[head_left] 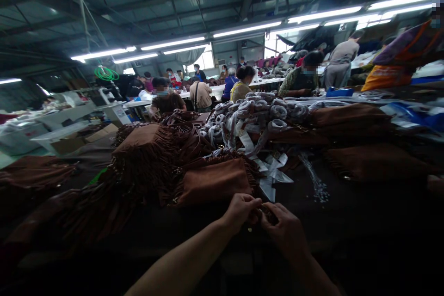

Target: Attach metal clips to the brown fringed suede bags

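My left hand (242, 210) and my right hand (283, 225) meet at the near edge of the dark table, fingers closed in a pinch. Between the fingertips is something small and dark with a metallic glint; its kind is too dim to make out. Just below the fingers hangs a small shiny metal bit. Right behind my left hand lies a brown fringed bag (215, 180), its flat face up. White plastic-like strips (274, 175) spread on the table beyond my right hand.
A heap of plastic-wrapped rolled straps (256, 113) stands behind. More brown fringed bags (145, 141) pile up at left, others (378, 162) at right. Thin clear fasteners (317, 185) lie right of the strips. Another person's hand (52, 208) is at far left; several people work beyond.
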Demonstrator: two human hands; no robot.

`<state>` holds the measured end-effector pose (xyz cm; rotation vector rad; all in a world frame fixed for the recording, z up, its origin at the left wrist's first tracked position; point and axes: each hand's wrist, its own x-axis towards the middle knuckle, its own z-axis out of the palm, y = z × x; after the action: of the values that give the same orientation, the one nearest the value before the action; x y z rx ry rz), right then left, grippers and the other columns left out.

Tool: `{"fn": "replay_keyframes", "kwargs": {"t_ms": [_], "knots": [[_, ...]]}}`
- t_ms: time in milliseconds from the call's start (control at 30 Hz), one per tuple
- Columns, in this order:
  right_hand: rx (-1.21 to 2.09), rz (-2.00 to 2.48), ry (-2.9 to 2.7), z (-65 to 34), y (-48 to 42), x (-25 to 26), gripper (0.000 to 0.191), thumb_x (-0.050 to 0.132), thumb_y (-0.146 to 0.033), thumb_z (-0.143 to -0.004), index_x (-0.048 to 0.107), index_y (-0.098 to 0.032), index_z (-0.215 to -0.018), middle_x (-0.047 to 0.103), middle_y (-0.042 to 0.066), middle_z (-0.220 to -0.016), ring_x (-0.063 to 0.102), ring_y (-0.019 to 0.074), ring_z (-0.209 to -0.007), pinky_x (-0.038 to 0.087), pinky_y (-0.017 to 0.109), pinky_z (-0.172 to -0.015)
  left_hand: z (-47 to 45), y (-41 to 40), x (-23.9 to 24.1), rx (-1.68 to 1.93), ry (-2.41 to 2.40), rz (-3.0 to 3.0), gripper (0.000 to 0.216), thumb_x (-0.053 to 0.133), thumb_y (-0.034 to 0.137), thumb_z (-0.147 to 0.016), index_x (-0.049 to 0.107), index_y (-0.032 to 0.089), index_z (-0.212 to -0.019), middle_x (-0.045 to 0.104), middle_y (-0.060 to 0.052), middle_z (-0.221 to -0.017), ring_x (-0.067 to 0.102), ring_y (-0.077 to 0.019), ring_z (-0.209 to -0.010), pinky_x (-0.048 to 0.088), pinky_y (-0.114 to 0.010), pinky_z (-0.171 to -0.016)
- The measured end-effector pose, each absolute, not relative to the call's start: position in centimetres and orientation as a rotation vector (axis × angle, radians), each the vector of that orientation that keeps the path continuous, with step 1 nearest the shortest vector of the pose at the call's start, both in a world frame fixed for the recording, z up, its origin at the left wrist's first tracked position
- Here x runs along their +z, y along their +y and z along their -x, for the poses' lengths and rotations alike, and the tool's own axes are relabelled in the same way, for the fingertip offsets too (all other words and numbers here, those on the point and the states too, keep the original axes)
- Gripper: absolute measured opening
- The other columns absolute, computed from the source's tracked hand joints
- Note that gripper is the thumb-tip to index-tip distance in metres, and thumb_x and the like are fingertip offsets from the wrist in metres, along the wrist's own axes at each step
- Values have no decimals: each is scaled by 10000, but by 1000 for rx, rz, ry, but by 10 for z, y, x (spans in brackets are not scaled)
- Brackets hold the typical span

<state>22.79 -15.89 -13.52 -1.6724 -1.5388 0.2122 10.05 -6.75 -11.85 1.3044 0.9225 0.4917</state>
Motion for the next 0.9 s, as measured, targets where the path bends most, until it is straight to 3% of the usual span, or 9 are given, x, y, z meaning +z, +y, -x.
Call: {"fn": "replay_keyframes", "kwargs": {"t_ms": [133,267,367,633,767,900], "knots": [[183,1729,-1475,-237,-160,-142,208,541,-310,-801,656,-220,-949,651,38,-826,610,165,-688,476,260,-631,-89,-63,-107,630,1004,-1878,331,531,464,-822,661,159,-823,656,-51,-765,582,-140,-587,439,-268,-566],[120,1745,-1408,-249,-157,-146,205,543,-301,-781,660,-206,-920,642,41,-782,590,154,-651,470,256,-612,-89,-46,-83,785,1030,-2522,119,566,262,-820,676,219,-832,632,-41,-860,563,-188,-870,423,-307,-809],[112,1732,-1378,-252,-156,-150,206,545,-277,-760,662,-191,-906,643,44,-795,594,150,-659,475,251,-617,-97,-33,-74,607,942,-2757,117,567,211,-799,683,216,-812,594,-43,-874,524,-189,-915,412,-300,-843],[149,1715,-1380,-251,-161,-159,178,537,-237,-752,657,-195,-877,628,23,-765,587,140,-649,455,233,-604,-107,-20,-72,100,537,-3151,193,644,347,-734,679,231,-884,558,-49,-1008,452,-231,-1024,376,-349,-921],[103,1700,-1390,-248,-153,-151,161,543,-235,-748,654,-192,-857,613,20,-746,569,135,-629,436,233,-609,-111,-18,-70,93,653,-3173,230,627,364,-731,659,178,-862,572,-82,-979,481,-248,-1005,392,-359,-911],[40,1712,-1383,-245,-134,-144,144,536,-238,-757,653,-190,-825,600,21,-733,560,134,-633,416,229,-609,-116,-21,-75,154,935,-3029,194,559,226,-729,611,147,-898,595,-89,-942,557,-219,-883,447,-317,-796]]}}
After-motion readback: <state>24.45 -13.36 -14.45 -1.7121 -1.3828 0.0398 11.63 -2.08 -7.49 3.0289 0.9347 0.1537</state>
